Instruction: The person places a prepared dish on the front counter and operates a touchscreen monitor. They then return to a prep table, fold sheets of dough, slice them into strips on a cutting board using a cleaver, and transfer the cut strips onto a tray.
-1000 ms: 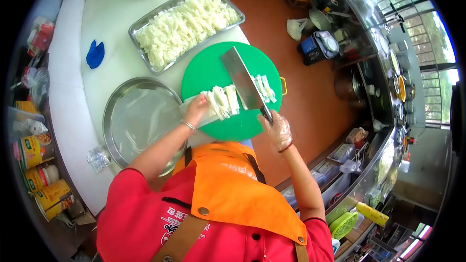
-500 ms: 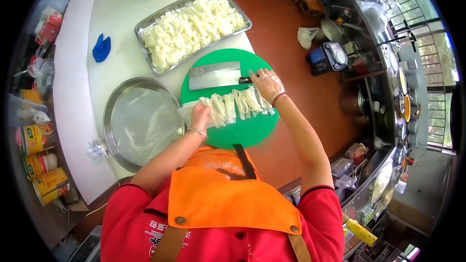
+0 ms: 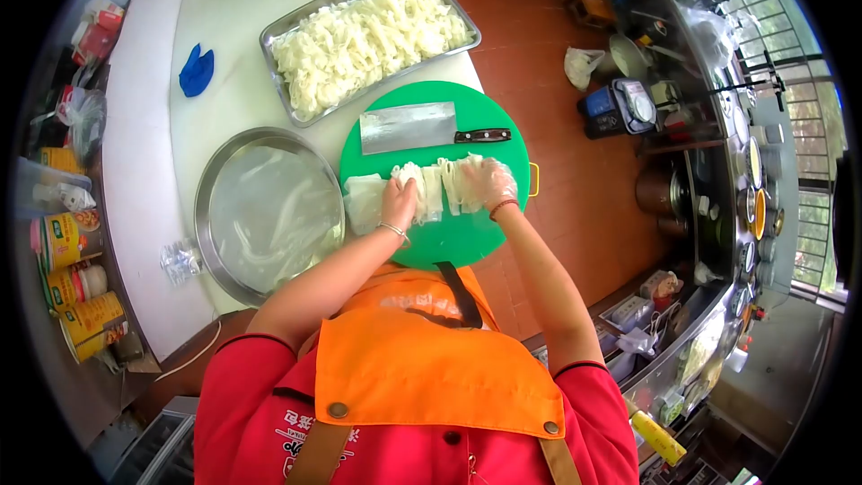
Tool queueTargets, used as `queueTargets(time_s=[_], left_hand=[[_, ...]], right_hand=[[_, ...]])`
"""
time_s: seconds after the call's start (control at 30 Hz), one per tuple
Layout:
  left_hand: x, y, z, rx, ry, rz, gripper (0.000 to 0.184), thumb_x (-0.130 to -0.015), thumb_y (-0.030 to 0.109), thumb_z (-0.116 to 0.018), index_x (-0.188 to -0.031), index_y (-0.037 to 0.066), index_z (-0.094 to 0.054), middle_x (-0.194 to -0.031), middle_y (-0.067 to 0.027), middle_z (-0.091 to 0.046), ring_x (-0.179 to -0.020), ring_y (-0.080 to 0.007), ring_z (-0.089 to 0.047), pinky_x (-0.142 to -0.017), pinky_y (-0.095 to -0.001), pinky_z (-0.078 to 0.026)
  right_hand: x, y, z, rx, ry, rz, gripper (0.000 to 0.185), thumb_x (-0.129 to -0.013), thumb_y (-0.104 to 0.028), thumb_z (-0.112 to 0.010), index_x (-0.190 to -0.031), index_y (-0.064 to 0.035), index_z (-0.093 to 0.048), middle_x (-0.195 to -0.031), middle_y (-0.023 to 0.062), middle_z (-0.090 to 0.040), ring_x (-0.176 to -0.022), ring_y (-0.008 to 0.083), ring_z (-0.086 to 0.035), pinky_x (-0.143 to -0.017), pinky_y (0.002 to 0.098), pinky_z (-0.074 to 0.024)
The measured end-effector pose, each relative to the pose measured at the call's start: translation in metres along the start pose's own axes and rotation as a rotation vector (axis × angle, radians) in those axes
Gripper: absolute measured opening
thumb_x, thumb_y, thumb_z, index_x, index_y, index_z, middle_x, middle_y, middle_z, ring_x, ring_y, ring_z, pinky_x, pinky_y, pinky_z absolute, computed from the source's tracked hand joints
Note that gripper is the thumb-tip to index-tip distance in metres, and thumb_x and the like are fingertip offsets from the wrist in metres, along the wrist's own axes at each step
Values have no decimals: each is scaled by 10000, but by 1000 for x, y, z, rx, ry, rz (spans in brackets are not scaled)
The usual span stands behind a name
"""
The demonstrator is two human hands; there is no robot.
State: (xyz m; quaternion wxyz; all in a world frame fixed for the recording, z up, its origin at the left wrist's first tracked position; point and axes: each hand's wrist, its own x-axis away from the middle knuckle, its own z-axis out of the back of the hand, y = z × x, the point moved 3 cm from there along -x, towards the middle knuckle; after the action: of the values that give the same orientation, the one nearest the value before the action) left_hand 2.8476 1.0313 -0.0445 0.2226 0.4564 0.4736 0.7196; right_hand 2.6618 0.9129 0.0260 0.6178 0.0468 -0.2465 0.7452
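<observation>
A row of cut flat white noodles [image 3: 432, 190] lies across a round green cutting board [image 3: 449, 247]. My left hand [image 3: 399, 203] has its fingers closed on the noodles near the row's left end. At the right end, my right hand [image 3: 492, 183], in a clear plastic glove, curls its fingers round the strips; its fingertips are partly hidden. Left of my left hand lies an uncut white noodle sheet [image 3: 364, 201]. Above the row, a cleaver [image 3: 409, 128] rests flat on the board with its dark handle pointing right, untouched by either hand.
Beyond the board stands a metal tray [image 3: 299, 114] heaped with cut noodles [image 3: 368, 45]. A round metal pan [image 3: 205, 216] holding pale, shiny sheets is at the left. A blue crumpled item [image 3: 196, 70] lies on the white table [image 3: 233, 45]. Shelving with cookware runs along the right.
My right hand has left the cleaver's handle and come down onto the right end of the noodles, which are pushed closer together. My left hand stays on the noodles.
</observation>
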Motion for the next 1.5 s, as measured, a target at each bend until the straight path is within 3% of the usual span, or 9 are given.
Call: queueTargets(time_s=[0.47,0.53,0.6,0.8,0.93,1.2,1.27,1.33,1.5], left_hand=[[20,6,-47,263,-50,107,574,-944,272,-590,-1393,-7,-368,-1299,-176,-522,-1189,-275,-530,-972,-373,-444],[26,29,-40,493,-97,102,579,-944,226,-591,-1419,2,-348,-1299,-148,-526,-1191,-244,-526,-969,-357,-447],[34,58,-32,639,-137,97,581,-942,186,-592,-1434,9,-338,-1304,-125,-525,-1192,-217,-522,-968,-342,-449],[-17,131,0,587,-151,-112,638,-921,75,-597,-1481,70,-290,-1299,-89,-534,-1129,-161,-560,-927,-328,-495],[-72,164,32,592,-3,-89,631,-898,57,-612,-1457,56,-318,-1276,-90,-550,-1104,-166,-574,-883,-333,-513],[-176,167,95,761,-65,-31,315,-896,82,-638,-1167,39,-483,-1079,-86,-617,-978,-187,-627,-806,-336,-535],[-204,171,117,725,-22,-54,333,-899,79,-635,-1190,43,-477,-1085,-90,-619,-981,-194,-629,-807,-341,-539],[-228,166,126,743,-44,-158,433,-906,130,-640,-1241,-16,-410,-1156,-170,-564,-1030,-241,-606,-808,-377,-542],[-263,163,151,388,-19,-84,493,-887,157,-655,-1280,-12,-410,-1194,-197,-558,-1114,-305,-588,-921,-382,-505]], right_hand=[[-20,2,-92,-515,-398,398,492,-930,-466,-539,-1186,-49,-597,-1203,246,-597,-1094,384,-591,-929,449,-475],[-23,-9,-76,-971,-587,230,410,-902,-388,-598,-1207,-115,-614,-1247,203,-580,-1134,388,-564,-960,435,-462],[-32,-24,-53,-828,-492,523,432,-860,-369,-638,-1212,-121,-618,-1265,199,-573,-1154,392,-552,-973,434,-456],[-80,-87,32,-797,-449,552,570,-789,-332,-722,-1251,-37,-564,-1242,219,-589,-1111,348,-580,-924,418,-484],[-121,-158,66,-870,-478,302,572,-894,-268,-674,-1285,98,-475,-1164,149,-629,-1002,199,-621,-810,282,-522],[-208,-237,52,-718,-555,359,481,-890,-278,-657,-1255,10,-533,-1089,149,-642,-970,196,-636,-806,277,-516],[-244,-263,40,-6,-52,1136,461,-895,-281,-635,-1253,-5,-546,-1087,152,-657,-976,210,-642,-830,311,-509],[-215,-299,58,535,-95,1044,441,-921,-44,-435,-1337,-134,-550,-1375,60,-559,-1275,301,-493,-1129,351,-335],[-270,-315,30,-26,-284,470,358,-863,-244,-611,-1176,-71,-623,-1152,135,-667,-1073,330,-614,-917,414,-481]])
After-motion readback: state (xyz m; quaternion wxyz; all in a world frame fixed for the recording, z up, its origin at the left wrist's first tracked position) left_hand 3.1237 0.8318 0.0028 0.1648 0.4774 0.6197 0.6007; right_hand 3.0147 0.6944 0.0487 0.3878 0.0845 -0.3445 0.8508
